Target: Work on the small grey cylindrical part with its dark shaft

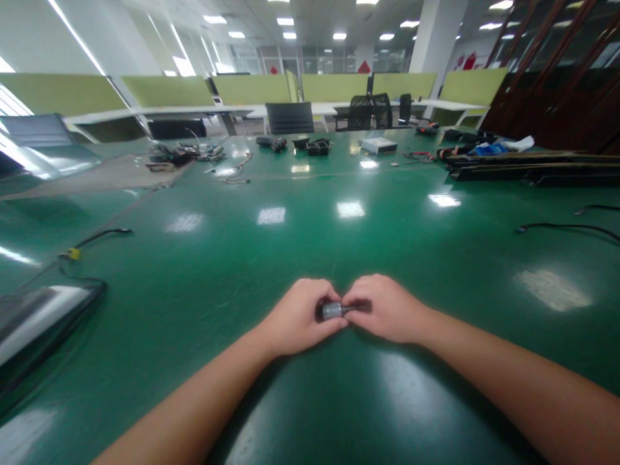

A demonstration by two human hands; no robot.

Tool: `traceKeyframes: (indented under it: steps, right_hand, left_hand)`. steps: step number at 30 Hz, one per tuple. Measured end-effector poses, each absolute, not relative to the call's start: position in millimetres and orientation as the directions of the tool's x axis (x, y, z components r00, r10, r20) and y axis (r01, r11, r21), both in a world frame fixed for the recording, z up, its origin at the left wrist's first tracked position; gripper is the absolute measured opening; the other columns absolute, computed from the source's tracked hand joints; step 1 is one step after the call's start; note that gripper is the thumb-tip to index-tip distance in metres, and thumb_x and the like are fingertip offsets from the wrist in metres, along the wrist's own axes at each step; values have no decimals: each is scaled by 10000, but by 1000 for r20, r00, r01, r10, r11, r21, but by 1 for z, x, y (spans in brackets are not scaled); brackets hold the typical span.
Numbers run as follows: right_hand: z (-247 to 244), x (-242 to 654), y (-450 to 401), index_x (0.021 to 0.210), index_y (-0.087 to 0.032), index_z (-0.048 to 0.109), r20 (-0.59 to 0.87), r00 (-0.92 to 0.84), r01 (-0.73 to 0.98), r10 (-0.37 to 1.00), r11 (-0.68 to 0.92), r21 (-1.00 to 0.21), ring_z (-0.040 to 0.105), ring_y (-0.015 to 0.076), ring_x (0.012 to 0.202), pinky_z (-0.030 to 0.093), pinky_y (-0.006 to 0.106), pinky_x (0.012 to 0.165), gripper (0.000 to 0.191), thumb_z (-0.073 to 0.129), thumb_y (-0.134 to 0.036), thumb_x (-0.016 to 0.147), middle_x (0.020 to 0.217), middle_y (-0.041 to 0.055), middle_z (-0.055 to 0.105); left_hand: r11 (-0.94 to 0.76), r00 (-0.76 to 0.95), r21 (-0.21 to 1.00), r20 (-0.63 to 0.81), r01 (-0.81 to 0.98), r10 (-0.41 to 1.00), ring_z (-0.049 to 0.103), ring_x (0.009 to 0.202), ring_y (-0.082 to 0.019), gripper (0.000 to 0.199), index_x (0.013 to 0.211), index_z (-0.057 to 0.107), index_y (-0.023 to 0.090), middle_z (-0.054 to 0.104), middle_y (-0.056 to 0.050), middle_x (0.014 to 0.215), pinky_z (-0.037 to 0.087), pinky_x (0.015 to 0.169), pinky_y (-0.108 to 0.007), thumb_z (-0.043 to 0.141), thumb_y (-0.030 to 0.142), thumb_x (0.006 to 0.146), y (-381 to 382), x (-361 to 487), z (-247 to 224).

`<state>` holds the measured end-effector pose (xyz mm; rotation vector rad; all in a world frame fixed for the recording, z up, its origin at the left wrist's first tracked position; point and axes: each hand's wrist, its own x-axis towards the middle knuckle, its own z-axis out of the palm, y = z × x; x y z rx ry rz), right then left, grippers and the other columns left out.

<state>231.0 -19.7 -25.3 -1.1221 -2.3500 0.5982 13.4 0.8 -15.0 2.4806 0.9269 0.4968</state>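
Observation:
A small grey metal cylinder (332,311) with a thin dark shaft on its right side lies between my two hands, low over the green table (310,245). My left hand (303,316) curls round the cylinder, its thumb and fingertips closed near the right end. From the other side, my right hand (385,309) pinches the thin shaft between thumb and forefinger. The fingertips of both hands almost touch. What sits deeper in the left palm is in shadow.
Cables and parts (184,154) lie at the back left, a silver box (378,145) at the back, and dark strips (533,166) at the back right. A flat device (43,316) stands at the left edge. Cables (571,226) lie at the right.

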Motion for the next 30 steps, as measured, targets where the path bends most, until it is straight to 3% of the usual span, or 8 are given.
traceKeyframes:
  steps: [14, 19, 30]
  right_hand:
    - [-26, 250, -13, 888, -198, 745, 191, -612, 616, 767, 614, -493, 620, 159, 798, 426, 292, 755, 82, 695, -222, 829, 836, 11, 719]
    - [-20, 259, -13, 868, -194, 728, 97, -600, 626, 794, 542, -560, 586, 123, 697, 425, 244, 641, 75, 693, -210, 804, 788, -4, 677]
    - [-1, 277, -8, 872, -177, 741, -153, -556, 677, 817, 339, -653, 605, 131, 647, 458, 244, 601, 110, 720, -234, 780, 730, 0, 683]
  left_hand:
    - [-662, 703, 515, 150, 544, 695, 602, 802, -194, 230, 917, 649, 190, 663, -14, 858, 424, 760, -315, 750, 366, 808, 3, 11, -20]
    - [-661, 702, 516, 152, 544, 696, 602, 810, -197, 241, 928, 654, 194, 663, -14, 867, 426, 772, -318, 760, 369, 802, 2, 10, -18]
    - [-649, 700, 531, 138, 545, 701, 600, 834, -201, 258, 942, 644, 188, 664, -22, 899, 426, 785, -327, 761, 373, 806, -6, -6, -12]
